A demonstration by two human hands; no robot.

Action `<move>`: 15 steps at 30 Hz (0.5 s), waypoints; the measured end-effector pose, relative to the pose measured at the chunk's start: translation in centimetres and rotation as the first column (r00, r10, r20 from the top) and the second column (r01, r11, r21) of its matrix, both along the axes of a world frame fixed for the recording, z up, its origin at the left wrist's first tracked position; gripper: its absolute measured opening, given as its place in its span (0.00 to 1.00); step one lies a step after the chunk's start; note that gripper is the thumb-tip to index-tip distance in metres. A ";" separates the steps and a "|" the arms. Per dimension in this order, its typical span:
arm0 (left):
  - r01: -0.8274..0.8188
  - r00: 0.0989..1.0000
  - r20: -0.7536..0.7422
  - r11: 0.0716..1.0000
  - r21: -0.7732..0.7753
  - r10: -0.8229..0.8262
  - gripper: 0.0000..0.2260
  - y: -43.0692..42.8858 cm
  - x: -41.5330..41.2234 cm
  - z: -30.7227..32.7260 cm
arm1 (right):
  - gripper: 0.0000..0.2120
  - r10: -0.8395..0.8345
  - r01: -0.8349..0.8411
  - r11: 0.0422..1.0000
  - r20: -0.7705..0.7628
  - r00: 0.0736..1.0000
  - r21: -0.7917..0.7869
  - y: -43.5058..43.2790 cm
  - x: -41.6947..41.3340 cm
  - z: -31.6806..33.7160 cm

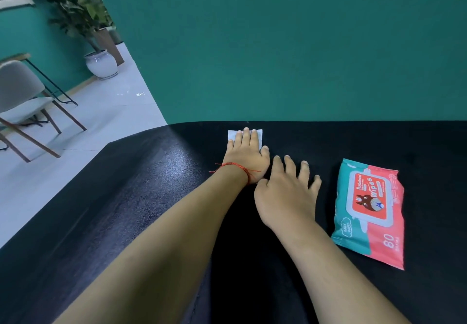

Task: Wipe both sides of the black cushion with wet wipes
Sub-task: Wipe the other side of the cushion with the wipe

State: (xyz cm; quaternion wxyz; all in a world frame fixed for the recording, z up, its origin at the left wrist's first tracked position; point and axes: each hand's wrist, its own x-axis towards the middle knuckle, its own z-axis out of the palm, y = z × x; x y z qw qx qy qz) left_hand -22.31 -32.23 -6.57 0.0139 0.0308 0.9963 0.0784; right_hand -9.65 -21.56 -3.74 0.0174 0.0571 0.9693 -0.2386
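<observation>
The black cushion (141, 192) lies flat and fills the lower half of the view. Near its far edge a folded white wet wipe (233, 135) lies on it, with my left hand (246, 158) pressing flat on top, fingers straight. A red string circles that wrist. My right hand (288, 194) rests flat on the cushion just right of the left wrist, fingers spread, holding nothing. A teal and red pack of wet wipes (370, 212) lies on the cushion to the right of my right hand, lid closed.
A green wall (278, 45) rises directly behind the cushion's far edge. To the left the floor drops away, with a grey chair (22, 101) and a potted plant in a white pot (101, 64).
</observation>
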 end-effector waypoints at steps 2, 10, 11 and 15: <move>0.025 1.000 0.007 1.000 0.005 -0.025 0.30 -0.1 -0.4 0.1 | 0.31 -0.046 0.044 0.997 -0.032 0.998 -0.063 0.2 -0.2 0.1; 0.039 0.999 0.010 0.999 0.034 -0.039 0.32 0.9 -3.6 0.3 | 0.30 -0.064 0.053 0.988 -0.068 0.996 -0.148 0.5 -0.5 -0.1; 0.042 0.999 0.008 0.999 0.035 -0.042 0.32 1.0 -3.9 0.4 | 0.30 -0.065 0.053 0.986 -0.073 0.995 -0.158 0.5 -0.5 -0.1; 0.068 0.998 -0.007 0.997 0.026 -0.068 0.32 1.1 -4.5 0.6 | 0.29 -0.068 0.050 0.980 -0.086 0.994 -0.193 0.4 -0.5 -0.1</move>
